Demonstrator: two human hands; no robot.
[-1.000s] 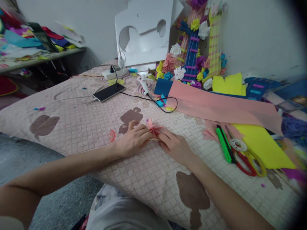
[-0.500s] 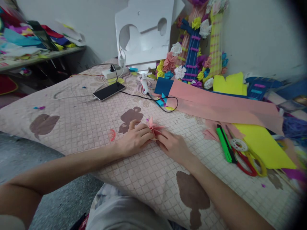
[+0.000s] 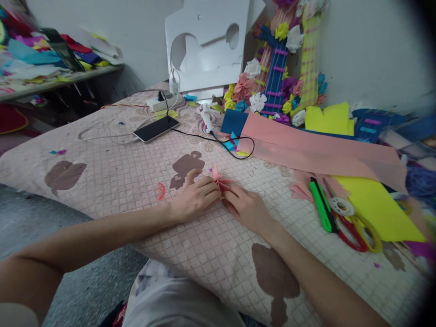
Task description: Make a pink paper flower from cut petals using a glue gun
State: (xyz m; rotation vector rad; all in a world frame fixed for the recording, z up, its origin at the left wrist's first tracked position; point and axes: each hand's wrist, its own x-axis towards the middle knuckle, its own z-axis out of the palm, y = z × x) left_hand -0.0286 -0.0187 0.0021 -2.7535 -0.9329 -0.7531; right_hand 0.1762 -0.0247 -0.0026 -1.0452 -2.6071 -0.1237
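Between my fingers is a pink folded paper flower [image 3: 220, 178], its pointed petals sticking up and out toward the right. My left hand [image 3: 196, 195] pinches it from the left, thumb side partly hidden. From the right, my right hand [image 3: 245, 204] closes its fingertips on the flower's lower part. Both hands rest low over the quilted tablecloth [image 3: 211, 245]. The flower's base is hidden by the fingers.
To the right lie a green box cutter [image 3: 322, 204], scissors [image 3: 354, 231], a tape roll [image 3: 341, 206], yellow paper [image 3: 381, 209] and long pink paper [image 3: 320, 141]. Behind are a glue gun [image 3: 205, 119], a phone [image 3: 156, 128], a power strip [image 3: 159, 104] and flower-trimmed paper guitars [image 3: 276, 77].
The view has shifted slightly, so everything sits a little further right. Both hands keep their hold on the pink flower, with hardly any visible movement.
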